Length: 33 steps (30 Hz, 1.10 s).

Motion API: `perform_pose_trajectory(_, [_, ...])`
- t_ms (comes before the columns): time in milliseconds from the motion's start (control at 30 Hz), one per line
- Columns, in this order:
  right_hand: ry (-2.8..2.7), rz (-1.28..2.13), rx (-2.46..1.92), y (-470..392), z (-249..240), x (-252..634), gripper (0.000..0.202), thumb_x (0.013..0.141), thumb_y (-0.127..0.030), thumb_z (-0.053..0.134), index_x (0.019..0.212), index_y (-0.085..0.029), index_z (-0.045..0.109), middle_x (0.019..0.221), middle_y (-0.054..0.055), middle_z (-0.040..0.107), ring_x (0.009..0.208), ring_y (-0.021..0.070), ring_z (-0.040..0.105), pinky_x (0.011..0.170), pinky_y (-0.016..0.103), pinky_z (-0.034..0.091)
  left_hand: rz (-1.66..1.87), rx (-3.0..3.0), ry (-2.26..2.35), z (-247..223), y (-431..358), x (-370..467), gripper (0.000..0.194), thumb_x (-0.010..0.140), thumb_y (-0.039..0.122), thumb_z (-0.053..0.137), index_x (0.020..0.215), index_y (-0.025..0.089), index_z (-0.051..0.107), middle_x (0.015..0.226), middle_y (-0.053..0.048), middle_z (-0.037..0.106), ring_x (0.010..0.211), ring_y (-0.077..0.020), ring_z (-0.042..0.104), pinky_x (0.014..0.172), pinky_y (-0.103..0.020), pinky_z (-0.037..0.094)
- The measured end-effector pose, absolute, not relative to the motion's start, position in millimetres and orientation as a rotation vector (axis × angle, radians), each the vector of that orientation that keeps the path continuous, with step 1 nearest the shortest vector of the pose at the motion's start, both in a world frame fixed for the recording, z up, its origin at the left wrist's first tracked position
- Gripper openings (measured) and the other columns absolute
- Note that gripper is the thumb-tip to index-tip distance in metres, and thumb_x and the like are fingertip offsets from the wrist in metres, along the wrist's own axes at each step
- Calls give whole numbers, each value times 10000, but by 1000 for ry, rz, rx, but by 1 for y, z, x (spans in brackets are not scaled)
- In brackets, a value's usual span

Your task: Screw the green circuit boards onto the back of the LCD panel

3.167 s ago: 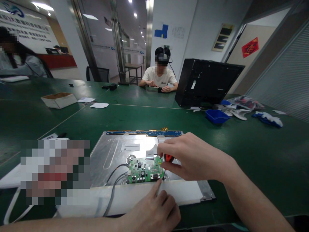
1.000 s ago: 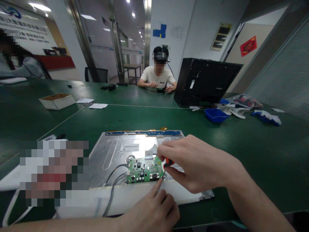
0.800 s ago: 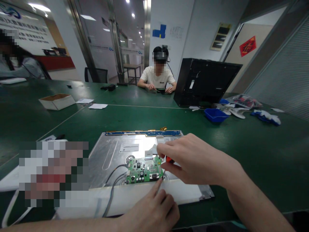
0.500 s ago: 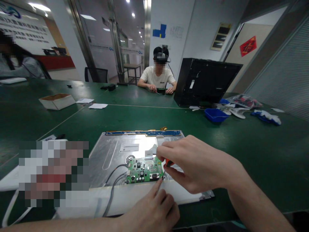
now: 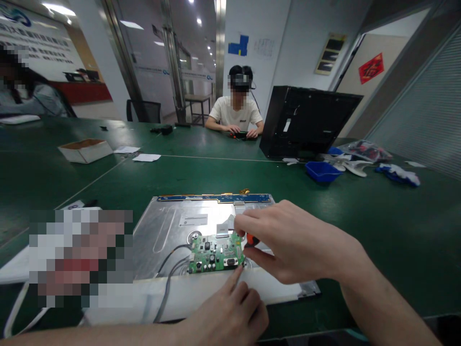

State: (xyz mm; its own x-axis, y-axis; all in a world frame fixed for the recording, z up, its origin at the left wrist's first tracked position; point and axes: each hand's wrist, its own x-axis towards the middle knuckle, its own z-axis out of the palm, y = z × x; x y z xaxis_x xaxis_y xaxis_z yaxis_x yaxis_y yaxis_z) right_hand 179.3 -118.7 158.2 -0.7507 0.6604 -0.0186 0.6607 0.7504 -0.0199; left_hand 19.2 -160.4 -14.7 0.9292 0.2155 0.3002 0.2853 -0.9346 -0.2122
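A green circuit board (image 5: 216, 253) lies on the metal back of a display panel (image 5: 169, 216), with cables plugged in at its left. My right hand (image 5: 288, 240) is closed around the orange-red handle of a screwdriver (image 5: 252, 240) above the board's right edge. The screwdriver's tip points down at the board's lower right corner; the fingers hide much of the tool. My left hand (image 5: 234, 307) reaches in from below. Its index finger is stretched to that same corner, by the tip, and the other fingers are curled. Whether a screw sits under the fingertip, I cannot tell.
A white strip (image 5: 201, 293) covers the panel's near edge. Grey cables (image 5: 167, 293) run toward me. Farther off are a cardboard box (image 5: 85, 152), a blue tray (image 5: 321, 171), a black monitor housing (image 5: 309, 122) and gloves (image 5: 398, 174). Another person (image 5: 236, 113) works across the table.
My hands hold nearly the same place; my right fingers have shifted slightly on the screwdriver. The person opposite has moved their hands a little over a small dark object.
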Motion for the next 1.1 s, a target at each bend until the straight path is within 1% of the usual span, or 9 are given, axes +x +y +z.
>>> perform_pose_trajectory(133, [2936,-42,1113,-119,158,180,12,843,-193,504,853,-200,503,801,3,645,627,136,530,510,288,219,-385,-2835,-373,-15,-161,20,450,882,550,535,1049,135,587,813,-51,627,748,-216,557,967,-510,376])
perform_pose_trajectory(367, [2870,10,1208,-116,157,178,135,892,-334,543,842,-209,533,729,0,652,622,143,550,521,282,214,-450,-2827,-370,-18,-160,19,422,885,536,534,1029,143,589,812,-44,622,739,-213,552,970,-518,372])
perform_pose_trajectory(433, [2884,3,1184,-116,158,179,117,888,-318,537,846,-209,538,754,3,654,635,143,551,523,281,222,-439,-2832,-364,-19,-160,18,434,889,542,525,1038,140,585,823,-47,625,744,-214,557,967,-514,377])
perform_pose_trajectory(567, [2942,-45,1086,-117,160,180,58,854,-232,516,896,-198,536,884,21,653,672,137,548,522,283,239,-413,-2842,-371,-17,-161,19,454,888,555,521,1051,136,582,817,-49,627,757,-216,566,963,-508,386])
perform_pose_trajectory(667, [2951,-59,1071,-117,159,180,45,851,-199,509,890,-198,532,870,10,650,664,129,537,523,282,239,-394,-2850,-369,-15,-161,19,454,870,555,550,1043,137,587,809,-46,626,755,-215,564,969,-508,385])
perform_pose_trajectory(733, [2940,-47,1101,-116,158,180,27,866,-221,523,869,-200,539,837,3,654,660,129,538,529,281,237,-411,-2842,-360,-13,-160,19,451,866,554,556,1036,137,591,811,-46,628,742,-216,559,961,-512,391])
perform_pose_trajectory(867, [2896,3,1184,-114,157,180,124,888,-326,553,853,-208,566,773,6,663,653,140,556,539,281,232,-431,-2836,-382,-14,-160,19,422,887,532,537,1036,142,593,818,-47,629,746,-215,557,961,-513,385])
perform_pose_trajectory(933, [2885,9,1189,-113,158,180,144,884,-347,555,846,-209,568,759,8,661,650,145,561,541,283,235,-421,-2843,-387,-15,-160,19,412,891,522,538,1047,144,591,825,-50,629,761,-218,560,964,-513,379])
perform_pose_trajectory(1100, [2947,-36,1095,-115,159,181,42,838,-224,526,862,-190,535,854,25,660,675,141,550,539,288,261,-404,-2853,-360,-17,-160,19,452,884,550,530,1060,137,583,833,-57,627,774,-222,560,970,-508,376])
